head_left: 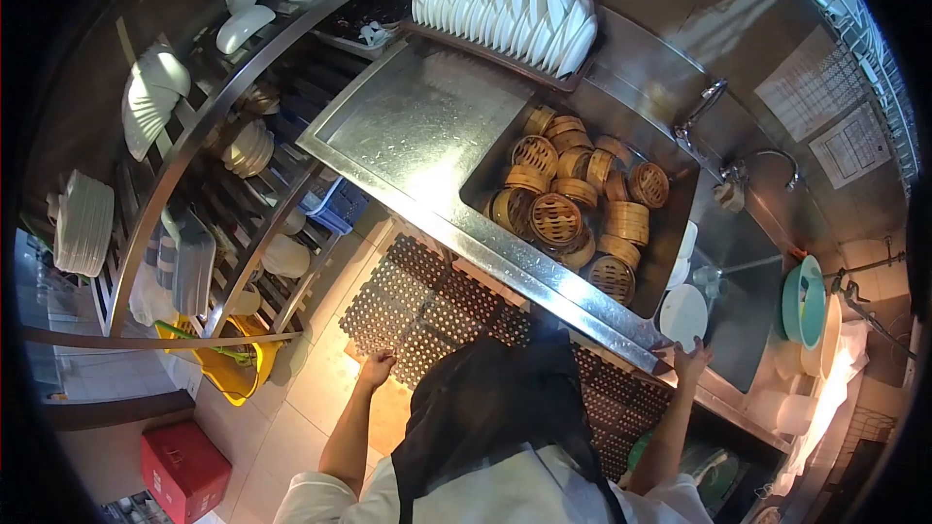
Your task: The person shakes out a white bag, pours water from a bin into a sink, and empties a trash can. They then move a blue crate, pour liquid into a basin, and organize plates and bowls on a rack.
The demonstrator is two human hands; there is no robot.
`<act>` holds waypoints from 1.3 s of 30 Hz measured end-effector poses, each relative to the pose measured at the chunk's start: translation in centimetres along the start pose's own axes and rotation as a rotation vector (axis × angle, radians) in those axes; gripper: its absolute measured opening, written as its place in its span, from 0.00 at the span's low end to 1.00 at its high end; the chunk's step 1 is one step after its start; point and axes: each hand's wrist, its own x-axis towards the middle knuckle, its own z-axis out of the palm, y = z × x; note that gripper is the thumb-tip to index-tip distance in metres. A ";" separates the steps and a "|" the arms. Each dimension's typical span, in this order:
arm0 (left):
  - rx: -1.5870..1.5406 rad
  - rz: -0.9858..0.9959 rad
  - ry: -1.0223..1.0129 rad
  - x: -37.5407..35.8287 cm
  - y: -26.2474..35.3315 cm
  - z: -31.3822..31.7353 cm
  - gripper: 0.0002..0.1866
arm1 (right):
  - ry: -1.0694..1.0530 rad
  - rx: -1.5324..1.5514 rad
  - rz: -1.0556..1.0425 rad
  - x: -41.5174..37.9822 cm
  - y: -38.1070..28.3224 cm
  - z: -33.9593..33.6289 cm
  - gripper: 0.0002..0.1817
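My left hand (377, 369) hangs over the floor beside the perforated black mat (413, 301), its fingers curled in and nothing visible in them. Over the sink's front edge, my right hand (691, 361) has its fingers apart, close to the lower rim of a round white plate (683, 316); whether it touches the plate is unclear. Left of that plate, a sink basin (670, 272) holds several round bamboo steamers (556, 219), piled at different angles. Behind the plate, more white dishes (682, 240) lie along the divider between the basins.
White plates (495, 10) stand in a rack behind the metal counter (408, 116). Two faucets (701, 109) rise behind the sinks. Shelves of dishes (175, 184) line the left, with a yellow basket (230, 369) and red box (184, 471) below. Green basins (804, 301) are at right.
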 end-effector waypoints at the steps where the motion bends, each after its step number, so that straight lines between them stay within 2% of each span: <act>1: -0.002 0.002 0.002 0.2 0.4 0.0 0.19 | 0.002 0.002 -0.002 -0.4 0.2 0.1 0.30; 3: 0.071 -0.033 0.025 0.2 1.0 0.0 0.18 | 0.043 0.011 -0.028 -1.2 0.7 0.3 0.30; 7: 0.057 -0.035 -0.021 1.3 -1.8 0.0 0.18 | 0.025 -0.013 0.012 -2.2 0.1 -0.4 0.29; 9: -0.027 -0.085 0.016 0.5 -2.2 0.2 0.17 | -0.077 0.028 0.127 -2.3 -0.7 -1.1 0.30; 10: 0.058 -0.101 0.048 0.5 -2.8 0.2 0.17 | -0.077 0.028 0.124 -2.3 -0.7 -0.9 0.30; 12: 0.055 -0.122 0.037 0.4 -4.2 0.1 0.17 | 0.093 -0.025 -0.033 -2.3 -0.7 -0.5 0.28; 16: 0.012 -0.169 0.045 -0.2 -5.5 0.3 0.17 | 0.119 0.127 -0.114 -1.3 -1.1 -0.9 0.24; 18: -0.004 -0.179 0.060 -0.4 -5.6 0.4 0.17 | 0.336 0.170 -0.298 -0.6 -1.8 -1.3 0.18; 19: -0.016 -0.188 0.073 -0.6 -5.4 0.5 0.16 | 0.341 0.175 -0.304 -0.3 -2.4 -1.7 0.18; 21: -0.066 -0.171 0.083 -1.0 -5.1 0.8 0.15 | 0.257 0.442 -0.080 -0.4 -4.9 -3.8 0.14; 23: -0.111 -0.154 0.093 -1.0 -5.2 1.0 0.14 | 0.270 0.421 -0.067 -0.4 -6.4 -5.6 0.11; 25: -0.065 -0.151 0.083 -1.0 -5.0 1.1 0.12 | 0.109 0.493 -0.064 -0.2 -6.4 -5.9 0.06; 27: 0.004 -0.166 0.150 -1.3 -4.6 1.0 0.11 | 0.101 0.488 -0.069 -0.4 -7.0 -6.4 0.03; 29: 0.267 -0.149 0.199 -1.7 -4.4 0.7 0.10 | 0.036 0.333 -0.125 -0.7 -6.8 -6.6 0.02; 30: 0.280 -0.125 0.222 -2.2 -4.1 0.5 0.09 | -0.121 0.274 -0.094 -0.8 -6.7 -7.5 0.14; 31: 0.275 -0.074 0.190 -3.0 -3.6 0.2 0.11 | 0.013 0.357 -0.345 -1.8 -6.4 -7.1 0.31; 33: 0.476 -0.099 0.117 -2.0 -5.7 0.4 0.14 | -0.210 0.522 -0.278 -2.0 -7.2 -8.4 0.38; 35: 0.598 0.175 0.155 -2.2 -7.2 1.6 0.35 | -0.259 0.515 -0.241 -2.2 -7.8 -8.7 0.34; 37: 0.480 -0.173 0.001 -3.3 -3.1 0.8 0.49 | -0.271 0.502 -0.215 -2.3 -8.8 -8.5 0.29; 38: 0.441 -0.176 0.027 -3.4 -2.7 0.5 0.46 | -0.297 0.451 -0.248 -2.2 -9.2 -8.5 0.29; 39: 0.401 -0.177 0.053 -3.6 -2.2 0.2 0.42 | -0.212 0.399 -0.360 -1.6 -8.2 -6.2 0.26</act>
